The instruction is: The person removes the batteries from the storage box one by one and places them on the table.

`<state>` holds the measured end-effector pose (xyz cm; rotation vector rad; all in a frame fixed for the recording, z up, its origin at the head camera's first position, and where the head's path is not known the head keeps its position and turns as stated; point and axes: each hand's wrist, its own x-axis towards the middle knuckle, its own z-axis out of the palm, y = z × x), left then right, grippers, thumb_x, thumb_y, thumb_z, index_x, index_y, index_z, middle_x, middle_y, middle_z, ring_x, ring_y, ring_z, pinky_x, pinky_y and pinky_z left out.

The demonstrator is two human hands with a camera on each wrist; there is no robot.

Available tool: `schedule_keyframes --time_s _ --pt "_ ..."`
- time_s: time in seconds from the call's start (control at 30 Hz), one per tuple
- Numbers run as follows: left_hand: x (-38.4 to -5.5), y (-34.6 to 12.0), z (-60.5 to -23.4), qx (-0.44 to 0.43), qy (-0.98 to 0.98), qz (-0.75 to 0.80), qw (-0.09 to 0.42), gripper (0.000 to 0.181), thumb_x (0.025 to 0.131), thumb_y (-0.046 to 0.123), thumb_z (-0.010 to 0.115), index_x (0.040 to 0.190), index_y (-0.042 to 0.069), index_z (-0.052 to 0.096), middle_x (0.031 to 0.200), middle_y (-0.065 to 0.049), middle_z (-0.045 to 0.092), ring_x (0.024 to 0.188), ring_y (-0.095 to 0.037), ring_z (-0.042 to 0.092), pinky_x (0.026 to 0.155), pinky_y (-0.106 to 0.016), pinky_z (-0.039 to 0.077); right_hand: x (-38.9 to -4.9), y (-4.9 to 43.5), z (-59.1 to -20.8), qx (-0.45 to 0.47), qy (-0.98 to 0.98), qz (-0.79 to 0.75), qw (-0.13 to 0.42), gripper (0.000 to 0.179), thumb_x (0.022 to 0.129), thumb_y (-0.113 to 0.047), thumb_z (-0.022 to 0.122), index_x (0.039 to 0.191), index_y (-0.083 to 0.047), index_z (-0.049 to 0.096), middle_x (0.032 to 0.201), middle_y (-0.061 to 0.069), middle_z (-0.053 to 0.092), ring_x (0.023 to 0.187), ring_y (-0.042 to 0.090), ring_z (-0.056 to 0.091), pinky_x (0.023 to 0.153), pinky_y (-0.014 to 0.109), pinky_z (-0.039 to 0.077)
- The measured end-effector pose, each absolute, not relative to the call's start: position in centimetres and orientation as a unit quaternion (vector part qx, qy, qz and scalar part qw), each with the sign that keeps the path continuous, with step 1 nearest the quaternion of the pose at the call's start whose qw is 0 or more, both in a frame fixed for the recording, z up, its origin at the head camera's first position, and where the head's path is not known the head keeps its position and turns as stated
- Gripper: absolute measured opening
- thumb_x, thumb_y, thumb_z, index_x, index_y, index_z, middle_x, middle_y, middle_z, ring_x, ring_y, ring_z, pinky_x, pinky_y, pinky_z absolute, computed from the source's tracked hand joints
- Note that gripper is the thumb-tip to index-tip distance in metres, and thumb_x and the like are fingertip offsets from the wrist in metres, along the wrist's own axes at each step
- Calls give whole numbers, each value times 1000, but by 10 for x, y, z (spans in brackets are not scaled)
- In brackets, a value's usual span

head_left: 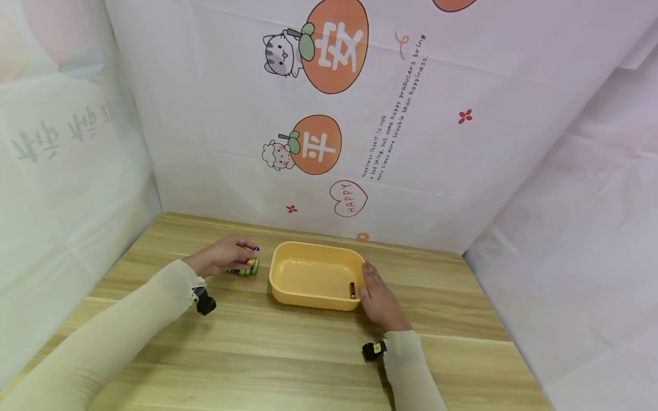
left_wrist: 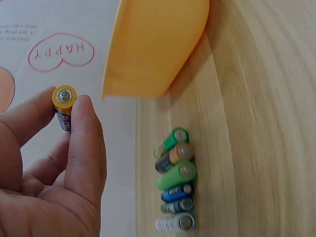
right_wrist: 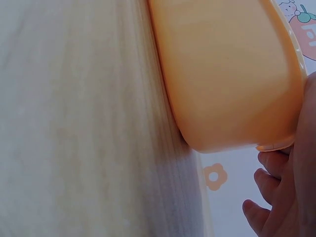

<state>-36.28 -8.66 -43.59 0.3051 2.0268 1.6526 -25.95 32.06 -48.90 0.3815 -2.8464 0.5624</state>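
Note:
My left hand (head_left: 229, 254) pinches a battery (left_wrist: 64, 106) between thumb and fingers. The battery has a yellow top and a dark body, with its button end toward the left wrist camera. Below that hand, a row of several batteries (left_wrist: 177, 175) lies side by side on the table, in green, copper, blue and white. To their right stands a yellow plastic box (head_left: 313, 277). One dark red battery (head_left: 352, 290) lies inside near its right end. My right hand (head_left: 380, 299) grips the box's right end at the rim; its thumb is partly hidden in the right wrist view.
The wooden table (head_left: 267, 348) meets a white printed cloth (head_left: 411, 188) hanging behind the box. More cloth (head_left: 67, 171) hangs at the left, and another sheet (head_left: 576, 240) at the right. Each wrist wears a small black camera (head_left: 204, 301).

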Motion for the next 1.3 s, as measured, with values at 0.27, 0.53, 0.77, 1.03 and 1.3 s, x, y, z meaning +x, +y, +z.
schedule_keyframes --time_s 0.27,0.53,0.77,1.03,1.3 --pt "-364 -102 -440 105 746 610 244 51 99 13 58 141 -9 40 128 -28 51 107 -33 59 95 -44 50 -260 321 -490 130 -968 185 109 57 100 -11 36 152 6 18 157 20 21 144 33 17 116 48 20" --pt "-365 -112 -445 89 742 620 237 53 98 15 60 141 -9 39 132 -27 48 107 -30 59 93 -39 52 -259 321 -490 124 -968 194 104 56 102 -11 37 152 4 18 158 19 21 145 31 16 116 48 20" --pt "-366 -126 -451 79 743 624 230 53 99 13 59 142 -9 38 133 -29 48 101 -26 61 87 -35 55 -260 321 -490 124 -967 196 104 56 102 -11 39 152 3 18 158 19 20 145 31 16 116 47 20" --pt "-367 -140 -458 70 756 613 220 55 98 13 61 142 -10 37 128 -26 53 100 -25 61 87 -37 55 -259 320 -492 133 -965 199 102 56 102 -12 38 152 5 17 158 20 19 145 32 16 116 49 20" --pt "-369 -148 -465 52 753 618 218 55 97 13 61 141 -10 38 116 -18 61 89 -17 63 84 -38 56 -258 320 -489 128 -966 197 106 56 102 -11 38 152 4 18 158 20 20 145 32 17 116 49 21"
